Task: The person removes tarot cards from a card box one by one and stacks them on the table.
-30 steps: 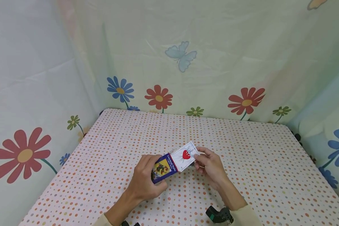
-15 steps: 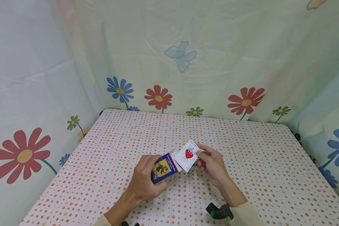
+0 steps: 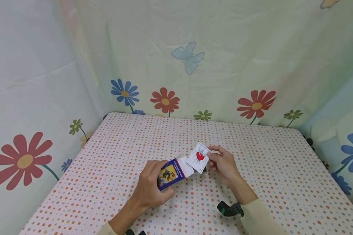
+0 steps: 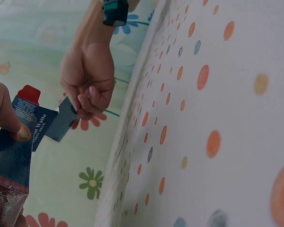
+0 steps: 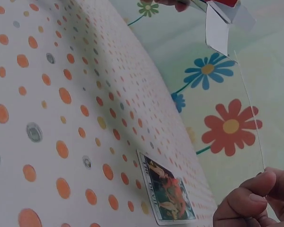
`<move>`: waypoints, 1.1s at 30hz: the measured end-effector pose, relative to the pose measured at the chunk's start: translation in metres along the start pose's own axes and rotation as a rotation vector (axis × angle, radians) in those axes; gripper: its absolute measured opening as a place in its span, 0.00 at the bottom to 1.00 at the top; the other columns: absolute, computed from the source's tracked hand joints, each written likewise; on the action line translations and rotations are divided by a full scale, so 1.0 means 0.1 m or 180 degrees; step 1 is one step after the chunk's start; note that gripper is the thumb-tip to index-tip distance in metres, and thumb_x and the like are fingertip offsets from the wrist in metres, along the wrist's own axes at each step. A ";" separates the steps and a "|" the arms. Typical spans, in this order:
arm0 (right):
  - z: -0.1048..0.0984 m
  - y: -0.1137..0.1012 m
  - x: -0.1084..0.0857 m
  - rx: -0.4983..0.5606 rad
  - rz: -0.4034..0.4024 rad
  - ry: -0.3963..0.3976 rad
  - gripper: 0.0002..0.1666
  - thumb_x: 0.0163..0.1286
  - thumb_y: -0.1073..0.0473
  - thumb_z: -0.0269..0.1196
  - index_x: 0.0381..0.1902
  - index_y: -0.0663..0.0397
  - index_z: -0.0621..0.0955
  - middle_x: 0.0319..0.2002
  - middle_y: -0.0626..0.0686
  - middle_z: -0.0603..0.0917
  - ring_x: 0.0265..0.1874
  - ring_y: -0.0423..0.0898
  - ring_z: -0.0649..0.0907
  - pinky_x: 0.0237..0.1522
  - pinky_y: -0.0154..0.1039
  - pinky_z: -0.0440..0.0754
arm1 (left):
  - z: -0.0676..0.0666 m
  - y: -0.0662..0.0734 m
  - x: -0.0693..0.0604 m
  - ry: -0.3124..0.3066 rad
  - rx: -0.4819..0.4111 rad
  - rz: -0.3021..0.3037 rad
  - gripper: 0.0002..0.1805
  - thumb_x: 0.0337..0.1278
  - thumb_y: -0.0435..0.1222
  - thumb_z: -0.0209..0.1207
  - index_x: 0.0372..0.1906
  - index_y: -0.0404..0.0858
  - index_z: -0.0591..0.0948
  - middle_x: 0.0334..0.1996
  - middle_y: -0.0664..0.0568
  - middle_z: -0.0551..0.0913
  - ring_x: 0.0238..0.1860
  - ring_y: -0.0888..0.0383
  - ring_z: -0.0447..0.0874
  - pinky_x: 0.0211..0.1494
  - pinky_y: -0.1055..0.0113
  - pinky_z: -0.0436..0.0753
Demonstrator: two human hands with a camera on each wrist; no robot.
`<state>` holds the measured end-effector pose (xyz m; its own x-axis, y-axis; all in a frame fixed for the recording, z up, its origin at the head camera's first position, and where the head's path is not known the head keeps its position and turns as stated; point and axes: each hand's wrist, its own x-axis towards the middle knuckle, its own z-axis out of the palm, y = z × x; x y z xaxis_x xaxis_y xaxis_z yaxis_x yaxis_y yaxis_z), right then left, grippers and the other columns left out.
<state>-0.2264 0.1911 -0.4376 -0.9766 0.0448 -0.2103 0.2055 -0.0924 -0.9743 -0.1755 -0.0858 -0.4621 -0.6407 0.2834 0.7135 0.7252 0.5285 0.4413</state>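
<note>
In the head view my left hand [image 3: 151, 184] grips a blue tarot card box [image 3: 169, 174] with a yellow picture, fingers and thumb on its edges. The box's white flap [image 3: 186, 166] stands out at its right end. My right hand [image 3: 225, 166] pinches a white tarot card [image 3: 199, 158] with a red heart, just beyond the flap. In the right wrist view the held tarot card [image 5: 250, 104] shows nearly edge-on. Below it, another tarot card [image 5: 168, 191], lettered THE DEVIL, lies face up on the table; the held card partly covers it in the head view.
The table [image 3: 267, 186] wears a dotted pink-white cloth. Flower-printed curtains [image 3: 217, 58] hang at the back and both sides. A black wrist device [image 3: 230, 209] sits by my right sleeve.
My right hand has drawn the heart card up and right, off the box's flap, turning it more upright. The flap and part of the card on the table now show. My left hand stays put.
</note>
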 end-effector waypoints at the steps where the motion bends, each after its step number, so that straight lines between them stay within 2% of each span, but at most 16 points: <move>1: -0.01 -0.01 0.02 -0.0038 0.0003 0.0013 0.20 0.74 0.66 0.56 0.63 0.61 0.71 0.24 0.48 0.76 0.22 0.39 0.73 0.22 0.29 0.70 | 0.00 0.00 0.00 0.0009 -0.0001 0.0003 0.35 0.27 0.38 0.65 0.55 0.37 0.81 0.43 0.52 0.81 0.39 0.59 0.74 0.35 0.73 0.79; 10: -0.05 -0.01 0.13 -0.0263 -0.0018 0.0126 0.20 0.75 0.66 0.56 0.63 0.61 0.73 0.27 0.49 0.76 0.22 0.40 0.72 0.21 0.31 0.68 | 0.00 -0.01 0.01 0.0011 -0.0005 -0.0002 0.35 0.28 0.39 0.64 0.55 0.37 0.81 0.43 0.52 0.81 0.39 0.59 0.74 0.35 0.72 0.79; 19: -0.06 0.04 0.29 -0.0959 -0.0013 0.0274 0.18 0.74 0.64 0.57 0.60 0.58 0.79 0.30 0.51 0.76 0.22 0.42 0.73 0.20 0.33 0.69 | 0.01 0.00 0.00 -0.0006 0.0005 -0.0018 0.35 0.28 0.39 0.65 0.55 0.38 0.81 0.42 0.52 0.81 0.39 0.60 0.74 0.35 0.72 0.79; 26: -0.05 0.08 0.37 -0.1270 -0.0029 0.0288 0.17 0.74 0.64 0.57 0.58 0.55 0.81 0.30 0.52 0.76 0.22 0.43 0.72 0.19 0.34 0.67 | 0.00 0.01 0.00 0.0001 0.0005 -0.0023 0.35 0.28 0.39 0.65 0.55 0.37 0.81 0.42 0.52 0.81 0.39 0.60 0.75 0.35 0.73 0.79; 33: -0.01 0.09 0.42 -0.1546 -0.0054 0.0353 0.17 0.74 0.64 0.57 0.57 0.55 0.83 0.34 0.55 0.78 0.23 0.44 0.72 0.20 0.33 0.68 | 0.00 0.02 0.00 -0.0028 0.0000 -0.0040 0.35 0.28 0.39 0.65 0.55 0.37 0.81 0.42 0.52 0.81 0.39 0.60 0.75 0.35 0.73 0.79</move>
<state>-0.2655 0.1930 -0.4554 -0.9729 0.1503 -0.1756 0.2210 0.3821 -0.8973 -0.1741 -0.0850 -0.4617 -0.6519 0.2838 0.7032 0.7171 0.5321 0.4501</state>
